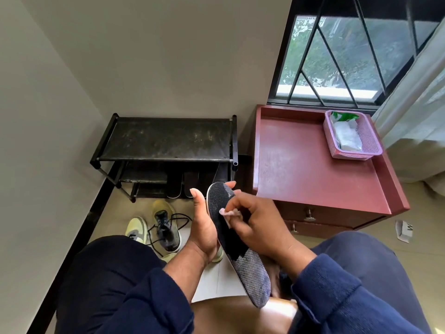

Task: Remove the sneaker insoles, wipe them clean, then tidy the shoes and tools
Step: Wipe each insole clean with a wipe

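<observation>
now left hand (203,227) round insole (237,247), right hand (258,224) pinching wipe (227,212)

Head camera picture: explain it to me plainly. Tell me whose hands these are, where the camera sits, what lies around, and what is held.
There is no machine here: a person wears the camera on their head, so you look down over their knees at their own two hands. The left hand holds a dark insole from the side. The right hand pinches a small pale wipe against it. On the floor lie yellowish sneakers before a black shoe rack. To the right stands a red cabinet with a purple basket of packets on top.
</observation>
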`<state>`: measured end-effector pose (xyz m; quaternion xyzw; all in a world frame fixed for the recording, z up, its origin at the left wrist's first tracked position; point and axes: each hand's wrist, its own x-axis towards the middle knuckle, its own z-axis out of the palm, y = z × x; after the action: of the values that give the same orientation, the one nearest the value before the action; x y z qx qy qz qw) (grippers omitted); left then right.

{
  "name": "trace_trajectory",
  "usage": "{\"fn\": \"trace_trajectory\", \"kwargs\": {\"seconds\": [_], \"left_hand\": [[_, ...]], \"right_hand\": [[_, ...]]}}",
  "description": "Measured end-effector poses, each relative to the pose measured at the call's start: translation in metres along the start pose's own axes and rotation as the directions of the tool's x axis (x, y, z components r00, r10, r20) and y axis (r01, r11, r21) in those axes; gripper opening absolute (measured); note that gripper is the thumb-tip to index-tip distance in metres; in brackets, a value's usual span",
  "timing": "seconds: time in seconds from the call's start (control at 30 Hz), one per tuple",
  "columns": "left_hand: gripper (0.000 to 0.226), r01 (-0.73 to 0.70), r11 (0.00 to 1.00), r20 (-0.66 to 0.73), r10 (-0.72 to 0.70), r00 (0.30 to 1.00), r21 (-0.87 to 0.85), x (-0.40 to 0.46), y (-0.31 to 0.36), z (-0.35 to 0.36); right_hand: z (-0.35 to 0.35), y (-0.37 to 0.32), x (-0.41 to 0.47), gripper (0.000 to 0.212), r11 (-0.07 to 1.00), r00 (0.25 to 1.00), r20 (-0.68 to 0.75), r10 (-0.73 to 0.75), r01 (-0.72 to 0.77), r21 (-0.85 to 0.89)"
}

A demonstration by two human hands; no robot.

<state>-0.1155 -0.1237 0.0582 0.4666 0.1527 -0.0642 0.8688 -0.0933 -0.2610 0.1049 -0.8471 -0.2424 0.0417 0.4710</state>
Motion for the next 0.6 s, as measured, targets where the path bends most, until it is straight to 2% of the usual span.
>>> {"fn": "trace_trajectory", "kwargs": {"seconds": [0.1, 0.17, 0.33, 0.37, 0.5, 0.6], "left_hand": [[0.106, -0.002, 1.000, 0.006, 0.002, 1.000, -0.020, -0.001, 0.002, 0.000], [0.106, -0.014, 1.000, 0.003, 0.014, 1.000, -0.017, -0.001, 0.002, 0.000], [0.107, -0.012, 1.000, -0.036, 0.012, 0.999, -0.010, 0.002, 0.002, -0.002], [0.107, -0.009, 1.000, -0.034, 0.008, 0.999, -0.012, 0.003, 0.001, -0.003], [0.106, -0.011, 1.000, -0.018, 0.011, 1.000, 0.008, 0.004, -0.002, -0.006], [0.105, -0.020, 1.000, 0.028, 0.019, 0.999, 0.022, 0.002, -0.003, -0.004]], "right_hand": [[-0.007, 0.010, 0.009, 0.020, 0.992, 0.986, -0.112, 0.125, -0.128, -0.019], [-0.011, 0.014, 0.010, 0.018, 0.986, 0.980, -0.119, 0.162, -0.165, -0.013], [-0.008, 0.007, -0.001, 0.019, 1.000, 0.995, 0.102, 0.017, -0.017, -0.001], [-0.008, 0.009, 0.000, 0.018, 1.000, 0.995, 0.095, 0.025, -0.025, -0.005], [-0.012, 0.021, 0.011, 0.018, 0.978, 0.975, -0.083, 0.205, -0.208, -0.020], [-0.008, 0.024, 0.011, 0.017, 0.966, 0.959, -0.134, 0.251, -0.256, -0.025]]}}
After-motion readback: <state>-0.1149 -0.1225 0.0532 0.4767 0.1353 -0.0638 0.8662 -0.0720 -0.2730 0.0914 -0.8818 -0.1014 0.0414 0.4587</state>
